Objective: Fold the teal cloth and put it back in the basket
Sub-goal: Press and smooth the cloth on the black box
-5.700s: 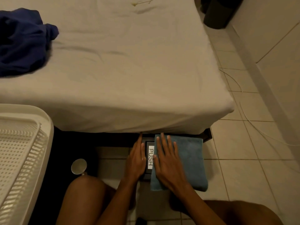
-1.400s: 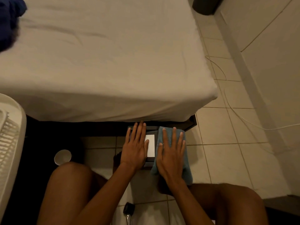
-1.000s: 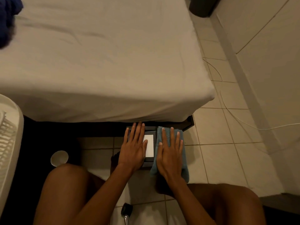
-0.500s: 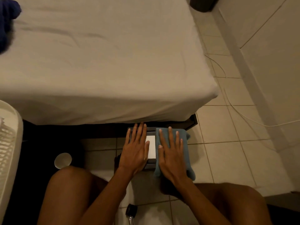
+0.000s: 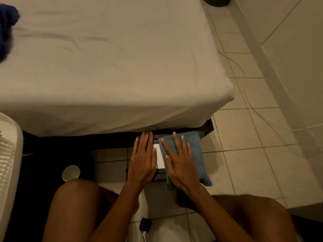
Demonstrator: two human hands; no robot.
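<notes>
The teal cloth (image 5: 196,151) lies folded into a narrow rectangle on a dark box with a white label (image 5: 160,158), just below the bed's front edge. My right hand (image 5: 180,163) rests flat on the cloth, fingers spread, pressing it down. My left hand (image 5: 143,159) lies flat and open on the box beside the cloth, its fingertips reaching under the bed's edge. The white slatted basket (image 5: 10,154) stands at the far left, cut off by the frame edge.
A bed with a beige sheet (image 5: 108,63) fills the upper view. A dark blue garment (image 5: 7,28) lies at its left. A small white cup (image 5: 70,172) sits on the floor. My knees frame the bottom. A white cable (image 5: 258,112) runs along the tiled floor at right.
The cloth has gone from a wide rectangle to a narrower fold. In the last second my right hand slid slightly right over it; my left hand stayed on the box.
</notes>
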